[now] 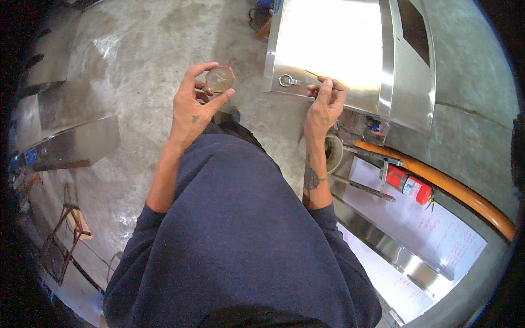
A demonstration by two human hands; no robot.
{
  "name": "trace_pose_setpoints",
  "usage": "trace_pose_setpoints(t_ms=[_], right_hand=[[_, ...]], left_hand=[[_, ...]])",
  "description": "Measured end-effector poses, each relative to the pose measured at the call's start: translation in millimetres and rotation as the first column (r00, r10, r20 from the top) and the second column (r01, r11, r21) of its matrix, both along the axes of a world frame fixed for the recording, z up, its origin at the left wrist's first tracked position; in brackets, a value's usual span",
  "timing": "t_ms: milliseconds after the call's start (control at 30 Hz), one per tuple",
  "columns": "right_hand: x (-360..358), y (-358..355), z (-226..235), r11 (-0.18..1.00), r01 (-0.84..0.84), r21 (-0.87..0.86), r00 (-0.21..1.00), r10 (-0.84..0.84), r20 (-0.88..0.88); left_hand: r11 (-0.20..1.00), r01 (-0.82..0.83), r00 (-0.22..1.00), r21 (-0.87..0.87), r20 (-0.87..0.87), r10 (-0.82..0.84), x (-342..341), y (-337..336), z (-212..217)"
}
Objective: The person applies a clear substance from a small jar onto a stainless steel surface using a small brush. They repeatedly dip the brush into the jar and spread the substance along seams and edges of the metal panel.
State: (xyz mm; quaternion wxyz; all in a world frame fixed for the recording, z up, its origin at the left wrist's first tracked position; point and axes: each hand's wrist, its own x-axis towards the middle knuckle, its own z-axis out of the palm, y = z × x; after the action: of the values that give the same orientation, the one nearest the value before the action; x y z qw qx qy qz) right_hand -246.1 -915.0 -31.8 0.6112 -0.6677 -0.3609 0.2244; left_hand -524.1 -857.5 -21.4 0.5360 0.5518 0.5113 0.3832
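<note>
Stainless sheet-metal panel (333, 49) sits in the upper centre-right of the frame, with a small ring latch (287, 81) near its lower-left corner. Our left hand (196, 104), upper centre-left, pinches a small round tin (220, 79) between thumb and fingers, held over the concrete floor (136, 54). Our right hand (325, 106) rests on the panel's lower edge, fingers closed on a thin stick (313, 73) just right of the latch. Red fire extinguisher (407, 185) lies right of centre, beside an orange pipe (454, 191).

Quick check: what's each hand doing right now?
Left hand: shut on a small round tin.
Right hand: pinching a thin stick over the metal panel.
</note>
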Motion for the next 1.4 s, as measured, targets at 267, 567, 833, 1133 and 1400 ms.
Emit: trace_pose_setpoints(t_ms=[267,567,833,1133,1400], right_hand=[[-69,-7,69,0.941,-0.335,-0.059,0.776,0.31,0.549],[-75,0,57,0.931,-0.347,-0.114,0.636,0.323,0.701],[-66,-4,66,0.956,-0.292,0.027,0.839,0.243,0.486],[65,-9,-9,0.987,0.015,-0.157,0.892,0.058,0.449],[76,-8,-40,0.976,-0.108,-0.19,0.788,0.201,0.582]], left_hand=[[0.947,0.16,0.985,0.279,-0.11,-0.135,20,-4,11],[0.913,0.195,0.979,0.357,-0.127,-0.159,23,-4,17],[0.939,0.182,0.978,0.29,-0.153,-0.143,23,-6,18],[0.947,0.133,0.982,0.293,-0.172,-0.084,21,-3,11],[0.958,0.099,0.986,0.269,-0.159,-0.057,20,-4,9]])
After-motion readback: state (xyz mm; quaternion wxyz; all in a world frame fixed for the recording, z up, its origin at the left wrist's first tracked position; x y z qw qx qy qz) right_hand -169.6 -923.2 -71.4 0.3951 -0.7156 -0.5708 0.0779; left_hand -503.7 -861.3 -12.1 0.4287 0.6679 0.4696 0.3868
